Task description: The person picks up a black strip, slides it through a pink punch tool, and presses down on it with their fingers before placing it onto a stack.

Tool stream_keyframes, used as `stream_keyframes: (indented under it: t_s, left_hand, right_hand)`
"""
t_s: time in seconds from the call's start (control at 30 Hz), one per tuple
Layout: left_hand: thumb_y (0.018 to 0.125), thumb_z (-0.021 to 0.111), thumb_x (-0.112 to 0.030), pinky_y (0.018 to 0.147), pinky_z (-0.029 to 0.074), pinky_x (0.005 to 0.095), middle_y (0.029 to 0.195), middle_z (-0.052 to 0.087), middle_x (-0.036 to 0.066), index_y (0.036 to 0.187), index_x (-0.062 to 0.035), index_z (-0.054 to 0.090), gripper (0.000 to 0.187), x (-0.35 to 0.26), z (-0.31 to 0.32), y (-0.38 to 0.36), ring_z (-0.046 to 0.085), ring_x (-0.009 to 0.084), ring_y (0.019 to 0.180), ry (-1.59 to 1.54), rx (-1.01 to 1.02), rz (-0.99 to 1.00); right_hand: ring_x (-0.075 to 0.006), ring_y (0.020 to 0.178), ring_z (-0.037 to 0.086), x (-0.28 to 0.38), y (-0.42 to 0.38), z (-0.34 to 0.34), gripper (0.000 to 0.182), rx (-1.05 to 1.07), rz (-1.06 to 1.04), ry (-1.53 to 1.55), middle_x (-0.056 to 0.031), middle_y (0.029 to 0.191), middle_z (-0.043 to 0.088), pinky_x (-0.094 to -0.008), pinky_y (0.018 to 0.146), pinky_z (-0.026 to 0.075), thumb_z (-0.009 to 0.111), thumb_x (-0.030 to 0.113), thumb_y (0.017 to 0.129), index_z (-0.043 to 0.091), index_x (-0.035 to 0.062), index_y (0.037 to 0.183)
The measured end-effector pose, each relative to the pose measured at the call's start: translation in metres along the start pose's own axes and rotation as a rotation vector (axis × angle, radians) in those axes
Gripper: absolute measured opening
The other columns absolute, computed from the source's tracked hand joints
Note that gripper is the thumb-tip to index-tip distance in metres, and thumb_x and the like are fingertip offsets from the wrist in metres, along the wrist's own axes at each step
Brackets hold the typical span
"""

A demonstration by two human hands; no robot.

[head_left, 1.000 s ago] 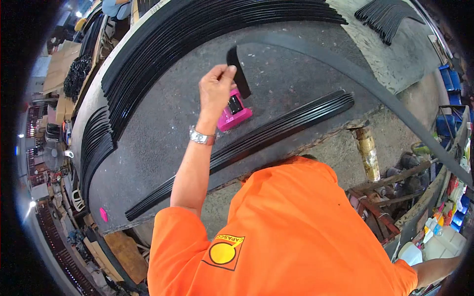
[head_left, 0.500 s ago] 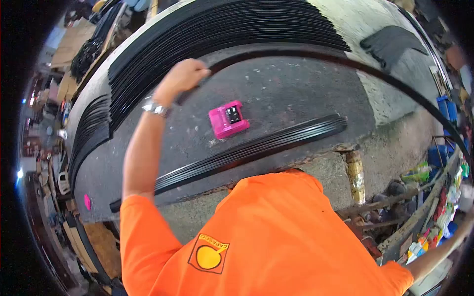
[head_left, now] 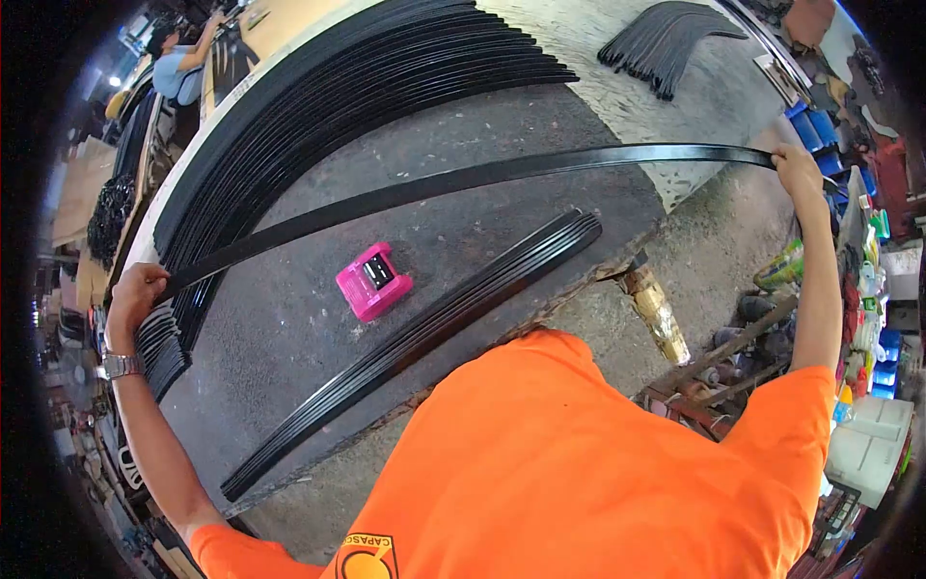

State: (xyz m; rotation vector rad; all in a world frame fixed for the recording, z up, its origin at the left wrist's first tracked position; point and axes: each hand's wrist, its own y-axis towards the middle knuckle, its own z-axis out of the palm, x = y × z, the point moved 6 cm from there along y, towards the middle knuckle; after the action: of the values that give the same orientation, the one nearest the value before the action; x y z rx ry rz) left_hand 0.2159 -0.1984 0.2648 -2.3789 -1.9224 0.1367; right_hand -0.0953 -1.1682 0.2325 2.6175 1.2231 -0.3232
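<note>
A long black belt strap (head_left: 463,179) stretches across the table, bowed slightly upward in the view. My left hand (head_left: 138,292) pinches its left end, beside the small fanned stack of straps (head_left: 162,349). At the far right, my right hand (head_left: 799,174) grips the other end, out past the table edge. Beneath the held strap lies a pink plastic device (head_left: 359,297) with a black panel. A narrow bundle of glossy black straps (head_left: 434,340) rests along the near table edge. Behind the held strap, many black straps (head_left: 357,106) lie side by side in a wide curved row.
The dark table top (head_left: 299,352) has a rough near edge. Another fanned pile of straps (head_left: 666,39) lies at the back right. A tape-wrapped post (head_left: 656,314) stands below the table's right side. A person (head_left: 183,63) in a light blue top works at the far left.
My left hand has moved left and down, carrying its strap end. My right hand has come up into view on the other end, and the strap is drawn straighter. The view has shifted.
</note>
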Motion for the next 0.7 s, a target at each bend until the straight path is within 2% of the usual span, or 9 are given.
stream_keyframes:
  t_s: [0.1,0.17,0.27,0.3,0.4,0.6,0.7]
  left_hand:
    - [0.09,0.072,-0.011,0.084,0.054,0.0369,0.099,0.073,0.015,0.105,-0.0011,0.074,0.018,0.027,-0.013,-0.01,0.071,0.0274,0.092,0.074,0.033,0.024]
    - [0.09,0.072,-0.008,0.079,0.053,0.0351,0.093,0.072,0.012,0.105,0.0,0.073,0.017,0.042,-0.019,-0.013,0.068,0.0224,0.086,0.075,0.073,0.026]
    - [0.088,0.073,-0.012,0.084,0.053,0.0388,0.093,0.073,0.018,0.1,-0.0029,0.076,0.015,0.044,-0.03,-0.027,0.071,0.03,0.091,0.185,0.098,-0.094]
    - [0.088,0.074,-0.011,0.084,0.053,0.0373,0.095,0.072,0.017,0.1,-0.0025,0.075,0.015,0.059,-0.028,-0.03,0.07,0.0279,0.091,0.098,0.101,-0.182]
    - [0.089,0.073,-0.01,0.083,0.053,0.0356,0.098,0.072,0.015,0.104,-0.003,0.072,0.016,0.086,-0.033,-0.04,0.07,0.0253,0.089,0.169,0.001,-0.047]
    - [0.091,0.071,-0.007,0.085,0.053,0.034,0.1,0.072,0.012,0.109,-0.0059,0.068,0.018,0.097,-0.036,-0.058,0.07,0.0237,0.092,0.106,0.028,-0.164]
    - [0.09,0.072,-0.007,0.086,0.053,0.0344,0.1,0.072,0.012,0.109,-0.0055,0.068,0.019,0.103,-0.033,-0.063,0.07,0.0244,0.093,0.185,0.027,-0.156]
  right_hand:
    - [-0.0337,0.116,0.066,0.034,0.026,0.018,0.025,0.064,0.013,0.001,-0.012,0.119,0.073,-0.0475,0.098,0.052,0.065,0.031,0.093,0.076,0.0186,0.112]
    - [-0.034,0.116,0.067,0.055,0.038,0.026,0.025,0.056,-0.061,0.006,-0.0123,0.119,0.073,-0.0476,0.098,0.052,0.063,0.031,0.093,0.076,0.0191,0.112]
    - [-0.0349,0.115,0.066,0.077,0.051,0.03,0.025,0.073,-0.096,0.028,-0.0128,0.116,0.073,-0.0474,0.097,0.052,0.062,0.029,0.093,0.077,0.0189,0.111]
    - [-0.0346,0.116,0.066,0.086,0.052,0.028,0.025,0.092,-0.084,0.043,-0.0128,0.116,0.073,-0.0472,0.096,0.052,0.063,0.029,0.093,0.076,0.0183,0.111]
    - [-0.0336,0.116,0.065,0.099,0.063,0.034,0.024,0.068,-0.094,0.069,-0.0117,0.115,0.073,-0.0469,0.095,0.052,0.065,0.029,0.092,0.076,0.0175,0.111]
    - [-0.0322,0.117,0.064,0.112,0.07,0.038,0.022,0.053,-0.133,0.097,-0.0101,0.113,0.074,-0.0465,0.095,0.052,0.065,0.028,0.092,0.077,0.0181,0.108]
    - [-0.0318,0.118,0.064,0.12,0.065,0.033,0.021,0.051,-0.153,0.115,-0.01,0.113,0.074,-0.0464,0.095,0.052,0.065,0.027,0.092,0.077,0.0189,0.107]
